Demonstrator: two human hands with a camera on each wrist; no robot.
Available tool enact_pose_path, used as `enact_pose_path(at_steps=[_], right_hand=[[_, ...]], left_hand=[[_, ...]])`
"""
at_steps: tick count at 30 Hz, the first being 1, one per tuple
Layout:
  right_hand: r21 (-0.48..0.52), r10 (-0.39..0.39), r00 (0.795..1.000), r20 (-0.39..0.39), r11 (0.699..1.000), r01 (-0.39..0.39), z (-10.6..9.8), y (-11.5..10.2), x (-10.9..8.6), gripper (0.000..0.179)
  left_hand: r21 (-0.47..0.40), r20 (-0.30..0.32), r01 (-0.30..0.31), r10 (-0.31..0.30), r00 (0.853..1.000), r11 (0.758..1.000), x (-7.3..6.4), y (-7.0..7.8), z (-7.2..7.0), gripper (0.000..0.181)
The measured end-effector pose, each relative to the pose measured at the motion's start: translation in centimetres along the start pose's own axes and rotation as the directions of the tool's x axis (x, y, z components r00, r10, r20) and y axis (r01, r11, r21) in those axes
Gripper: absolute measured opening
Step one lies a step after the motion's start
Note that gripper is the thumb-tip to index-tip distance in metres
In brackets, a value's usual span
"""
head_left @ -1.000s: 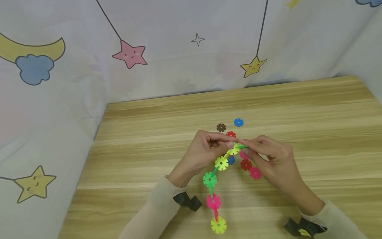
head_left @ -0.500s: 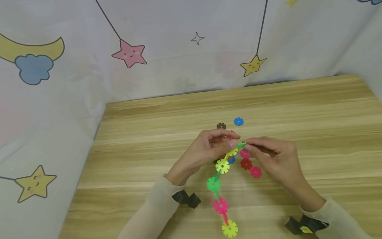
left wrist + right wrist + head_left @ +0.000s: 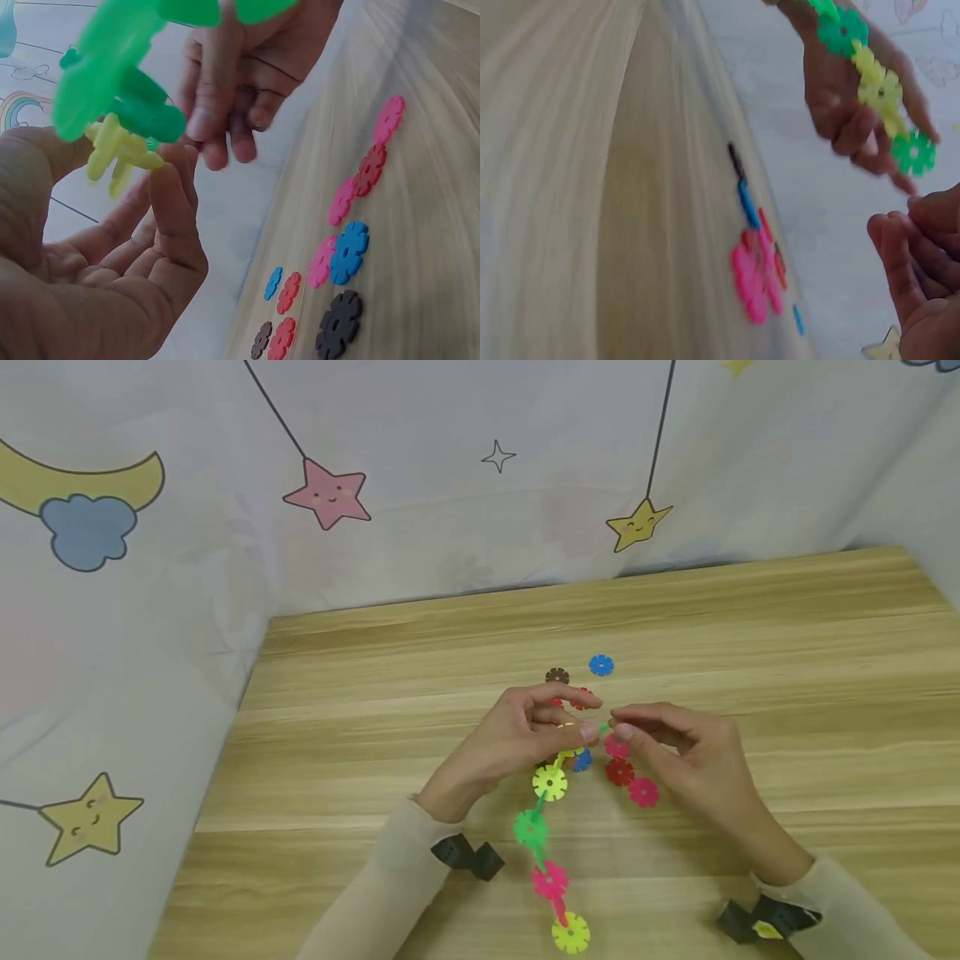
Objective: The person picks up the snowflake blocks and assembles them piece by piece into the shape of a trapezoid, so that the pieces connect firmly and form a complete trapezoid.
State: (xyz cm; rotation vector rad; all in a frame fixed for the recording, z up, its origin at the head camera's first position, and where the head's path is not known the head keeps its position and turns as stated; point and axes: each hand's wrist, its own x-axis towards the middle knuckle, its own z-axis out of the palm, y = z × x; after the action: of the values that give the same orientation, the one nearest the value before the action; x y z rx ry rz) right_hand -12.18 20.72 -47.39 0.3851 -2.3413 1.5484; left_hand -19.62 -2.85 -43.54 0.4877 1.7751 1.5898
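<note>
A chain of slotted plastic snowflake discs [image 3: 531, 829] in yellow, green and pink hangs from my left hand [image 3: 517, 735] towards the table's near side. My left thumb and fingers pinch it close to its upper end, around a yellow disc [image 3: 112, 154] in the left wrist view. Beyond that grip sticks out a green end disc [image 3: 913, 152], mostly covered by the fingers in the head view. My right hand [image 3: 693, 760] is close by on the right, fingers loosely bent. The right wrist view shows its fingertips just apart from the green disc, with nothing visible between them.
Loose discs lie on the wooden table [image 3: 375, 693] beneath and beyond the hands: blue [image 3: 601, 665], brown [image 3: 557, 677], red [image 3: 619, 772], pink [image 3: 643, 792] and a black disc [image 3: 339, 324]. A printed curtain [image 3: 450, 527] stands behind the table.
My right fingers have let go of the green end disc, which they pinched earlier. My left thumb has shifted slightly right over the chain's end, and the hanging part has swung.
</note>
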Motion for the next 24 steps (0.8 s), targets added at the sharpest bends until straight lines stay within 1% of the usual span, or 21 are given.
enact_pose_path(at_steps=[2, 5, 7, 9, 11, 15, 18, 21, 24], right_hand=[[-0.049, 0.074, 0.997, 0.022, 0.996, -0.073, -0.3, 0.7, 0.0, 0.023], [-0.104, 0.175, 0.982, 0.069, 0.98, -0.168, -0.6, 1.9, 0.0, 0.024], [-0.137, 0.2, 0.975, 0.098, 0.973, -0.185, -0.6, 2.6, 0.0, 0.024], [-0.158, 0.204, 0.972, 0.116, 0.97, -0.184, -0.6, 3.1, -0.1, 0.025], [-0.19, 0.188, 0.974, 0.13, 0.968, -0.162, -0.4, 3.5, -0.2, 0.026], [-0.248, 0.104, 0.982, 0.159, 0.967, -0.063, -0.1, 4.3, -0.4, 0.028], [-0.288, 0.04, 0.984, 0.174, 0.957, 0.012, 0.1, 4.7, -0.4, 0.03], [-0.305, 0.028, 0.982, 0.189, 0.952, 0.032, 0.1, 4.8, -0.4, 0.034], [-0.308, 0.038, 0.981, 0.191, 0.951, 0.023, 0.0, 4.8, -0.5, 0.038]], left_hand=[[-0.006, -0.005, 0.01, -0.01, 1.0, 1.0, 0.0, 0.0, -0.2, 0.035], [-0.005, -0.007, 0.02, -0.02, 1.0, 1.0, 0.0, 0.0, -0.5, 0.034], [-0.004, -0.006, 0.018, -0.018, 1.0, 1.0, 0.0, 0.1, -0.6, 0.034], [-0.002, -0.004, 0.009, -0.009, 1.0, 1.0, 0.1, 0.0, -0.6, 0.035], [-0.006, 0.001, 0.006, -0.006, 1.0, 1.0, 0.1, 0.0, -0.6, 0.036], [-0.007, 0.014, -0.002, 0.002, 1.0, 1.0, 0.1, -0.1, -0.5, 0.036], [0.014, 0.016, -0.003, 0.003, 1.0, 1.0, 0.2, -0.1, -0.4, 0.037], [0.039, 0.014, 0.006, -0.007, 1.0, 0.999, 0.3, 0.0, -0.3, 0.038], [0.034, 0.022, 0.011, -0.012, 1.0, 0.999, 0.4, -0.1, -0.3, 0.037]])
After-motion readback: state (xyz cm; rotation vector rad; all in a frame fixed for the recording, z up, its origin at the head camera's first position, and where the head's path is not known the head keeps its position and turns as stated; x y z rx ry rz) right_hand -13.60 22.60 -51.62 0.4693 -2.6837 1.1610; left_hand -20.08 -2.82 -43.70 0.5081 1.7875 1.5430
